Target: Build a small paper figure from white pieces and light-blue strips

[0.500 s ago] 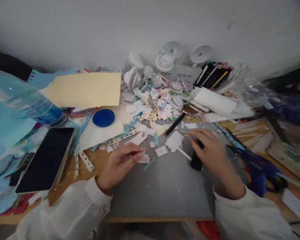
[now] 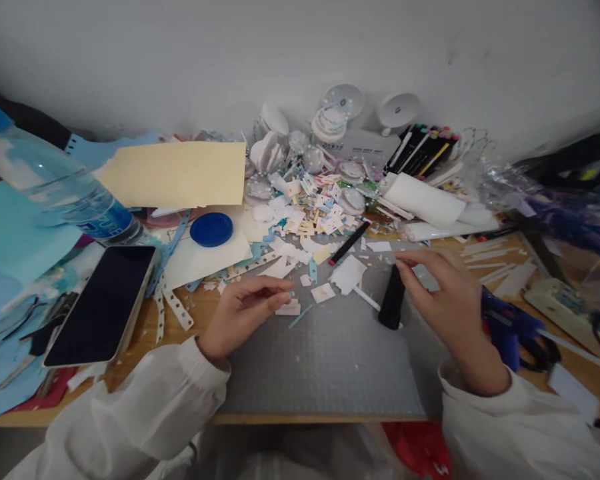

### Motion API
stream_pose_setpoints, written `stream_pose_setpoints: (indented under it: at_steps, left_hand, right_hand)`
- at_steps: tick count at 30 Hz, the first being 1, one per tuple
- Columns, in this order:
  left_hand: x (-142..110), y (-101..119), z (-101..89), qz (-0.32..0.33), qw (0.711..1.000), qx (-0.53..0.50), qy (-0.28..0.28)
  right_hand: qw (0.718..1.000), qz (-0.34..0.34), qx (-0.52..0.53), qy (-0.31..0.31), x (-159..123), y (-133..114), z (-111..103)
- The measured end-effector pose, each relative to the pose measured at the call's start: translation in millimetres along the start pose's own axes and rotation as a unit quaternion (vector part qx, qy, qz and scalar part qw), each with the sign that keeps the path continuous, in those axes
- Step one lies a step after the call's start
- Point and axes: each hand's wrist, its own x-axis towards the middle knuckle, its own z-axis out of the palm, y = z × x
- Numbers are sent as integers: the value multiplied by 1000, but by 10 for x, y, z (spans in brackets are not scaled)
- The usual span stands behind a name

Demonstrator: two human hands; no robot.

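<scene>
My left hand [image 2: 247, 308] hovers over the left side of the grey cutting mat [image 2: 325, 373]. Its thumb and fingers are pinched together, with a tiny bluish bit at the tips that I cannot make out. Just beyond lie a small white paper piece [image 2: 289, 307] and a thin blue strip [image 2: 300, 317]. On the right, the thumb and forefinger of my right hand [image 2: 445, 287] come together; whatever they hold is too small to name. Close to those fingertips is a black block-like object [image 2: 393, 300]. A white stick with a white paper shape [image 2: 349, 273] lies beside it.
Paper scraps [image 2: 325, 207] and a black pen [image 2: 349, 243] lie at the mat's far side. A phone [image 2: 100, 307], a water bottle [image 2: 75, 193] and a blue lid [image 2: 211, 229] are at left. A blue glue gun [image 2: 505, 327] lies right, and several markers [image 2: 420, 153] stand behind.
My right hand has shifted right and away from the black object, which now shows more fully. My left hand stays pinched near the white paper piece. The whole view has shifted slightly.
</scene>
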Motion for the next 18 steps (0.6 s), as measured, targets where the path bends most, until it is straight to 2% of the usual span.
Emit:
stream_pose_setpoints:
  at_steps: [2, 5, 8, 10, 12, 14, 18]
  left_hand:
    - [-4, 10, -5, 12, 1000, 0, -15]
    - [-19, 33, -14, 32, 998, 3, -58]
    - [-44, 46, -8, 72, 985, 20, -156]
    - [-60, 34, 8, 110, 964, 41, -239]
    - [-72, 4, 29, 137, 943, 64, -297]
    - [-80, -34, 45, 151, 928, 89, -330]
    - [-81, -98, 43, 163, 910, 132, -357]
  right_hand:
    - [1000, -15, -9, -13, 13, 3, -3]
    - [995, -68, 3, -73, 47, 21, -5]
    - [986, -100, 32, -127, 70, 37, -3]
    - [987, -89, 42, -124, 66, 48, 7]
    - [991, -72, 37, -110, 53, 62, 23]
    - [992, -63, 29, -106, 43, 75, 40]
    - [991, -69, 56, -104, 53, 39, 51]
